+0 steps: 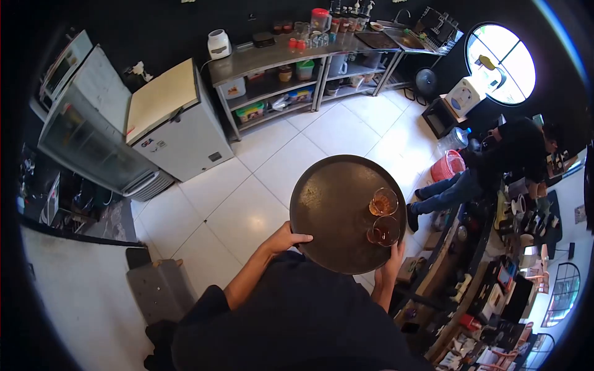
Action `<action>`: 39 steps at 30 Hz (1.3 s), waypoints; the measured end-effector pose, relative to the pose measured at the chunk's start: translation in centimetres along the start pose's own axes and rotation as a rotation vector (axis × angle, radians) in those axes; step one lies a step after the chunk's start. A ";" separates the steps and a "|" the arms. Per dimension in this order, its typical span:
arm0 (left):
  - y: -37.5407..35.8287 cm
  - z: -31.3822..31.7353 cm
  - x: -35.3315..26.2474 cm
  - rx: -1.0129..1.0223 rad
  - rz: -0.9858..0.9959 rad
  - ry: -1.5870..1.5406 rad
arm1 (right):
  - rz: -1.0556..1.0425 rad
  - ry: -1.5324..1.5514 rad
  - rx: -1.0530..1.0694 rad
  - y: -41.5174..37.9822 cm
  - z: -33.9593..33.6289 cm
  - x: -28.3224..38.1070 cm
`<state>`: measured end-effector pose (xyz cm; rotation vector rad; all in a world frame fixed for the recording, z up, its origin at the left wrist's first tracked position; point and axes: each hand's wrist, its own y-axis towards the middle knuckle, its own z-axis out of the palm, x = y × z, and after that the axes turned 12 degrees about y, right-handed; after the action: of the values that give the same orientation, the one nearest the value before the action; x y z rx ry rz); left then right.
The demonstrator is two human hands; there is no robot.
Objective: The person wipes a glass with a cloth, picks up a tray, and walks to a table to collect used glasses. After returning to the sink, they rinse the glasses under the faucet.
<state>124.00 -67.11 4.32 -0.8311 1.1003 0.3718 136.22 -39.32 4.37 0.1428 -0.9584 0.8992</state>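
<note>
A round dark serving tray (328, 210) is held in front of my body, over the tiled floor. My left hand (286, 239) grips its left edge, with the thumb lying on top and the other fingers underneath. At the lower right edge my right hand (391, 263) holds the tray, its fingers partly hidden by the rim. Two glasses stand on the tray's right side: one glass (383, 202) with amber liquid, and just below it another glass (383, 230) with darker reddish liquid.
A steel counter (272, 57) with shelves, jars and cups runs along the back wall toward a sink (405, 40). A white chest freezer (179, 123) stands left. At right, a person (501, 154) in dark clothing bends near a red bucket (447, 166) beside a cluttered counter (470, 260).
</note>
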 end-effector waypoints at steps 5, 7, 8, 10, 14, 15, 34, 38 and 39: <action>10.5 -0.2 -4.7 -0.109 0.117 -0.049 | 0.022 -0.039 0.175 13.0 4.0 3.5; 14.7 -1.8 -7.8 -0.026 0.024 -0.042 | -0.017 -0.053 0.184 18.4 5.5 3.6; 17.1 -2.4 -8.7 -0.008 0.027 -0.030 | -0.035 -0.046 0.174 20.6 6.1 3.5; 22.6 -3.9 -10.7 -0.131 0.148 -0.047 | 0.000 0.040 0.136 25.2 8.9 3.1; 33.6 -7.9 -15.2 -0.030 0.181 -0.024 | -0.017 0.058 0.080 34.5 12.8 2.4; 36.4 -8.8 -16.4 -0.014 0.181 -0.011 | -0.030 0.081 0.090 36.8 13.7 2.4; 82.0 -14.6 -36.0 0.072 0.115 -0.050 | -0.192 -0.256 -0.123 82.8 24.8 7.0; 88.8 -15.9 -39.3 -0.057 0.099 -0.086 | -0.052 -0.322 -0.008 92.6 29.4 9.2; 90.4 -16.2 -40.1 -0.082 0.123 -0.126 | -0.023 -0.391 0.005 95.0 30.1 9.5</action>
<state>38.33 -15.21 0.37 -0.8032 1.0260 0.5683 50.93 13.10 4.17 0.3418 -1.3143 0.8688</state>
